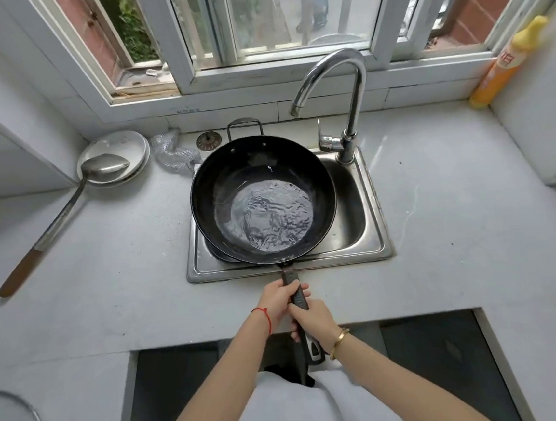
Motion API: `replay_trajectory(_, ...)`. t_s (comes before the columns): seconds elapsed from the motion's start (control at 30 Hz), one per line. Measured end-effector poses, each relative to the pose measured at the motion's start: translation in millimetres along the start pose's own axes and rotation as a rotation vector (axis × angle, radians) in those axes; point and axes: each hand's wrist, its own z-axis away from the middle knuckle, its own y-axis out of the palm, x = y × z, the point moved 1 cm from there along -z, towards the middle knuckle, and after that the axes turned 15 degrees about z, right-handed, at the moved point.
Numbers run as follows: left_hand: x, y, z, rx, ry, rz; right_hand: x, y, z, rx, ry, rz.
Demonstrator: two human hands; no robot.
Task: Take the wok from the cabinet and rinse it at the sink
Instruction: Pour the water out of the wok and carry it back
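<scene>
A black wok [228,167] sits over the left part of the steel sink [370,235], with a rippling pool of water in its bottom. Its long dark handle [299,301] points back toward me over the counter edge. My left hand [278,300] grips the handle nearer the wok, a red string on the wrist. My right hand [314,319] grips the handle just behind it, a gold bangle on the wrist. The chrome faucet [342,82] arches over the sink's back right; no water stream shows at its spout.
A metal ladle [62,210] with a wooden grip rests on a white plate [127,143] at the left. A steel scourer [172,152] and drain strainer [208,140] lie behind the wok. An orange bottle [500,70] stands at the right wall. The cabinet below is open.
</scene>
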Motion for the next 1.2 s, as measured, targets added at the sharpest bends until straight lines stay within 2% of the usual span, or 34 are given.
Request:
replay_trajectory(0.23,-0.1,4.7,4.6,0.022,0.051,-0.031,2.4,5.4,9.1,-0.244,-0.061,0.063)
replay_trajectory(0.7,6.8,16.5,24.8,0.176,0.090,0.113,-6.7,-13.2,26.2,-0.446,-0.186,0.349)
replay_trajectory(0.9,3.4,15.7,32.3,0.162,0.197,0.011,-8.7,-20.8,33.0,-0.362,-0.277,0.241)
replay_trajectory(1.2,-4.3,9.0,48.2,0.079,0.336,0.014,7.5,-13.9,54.6,-0.216,-0.251,-0.006)
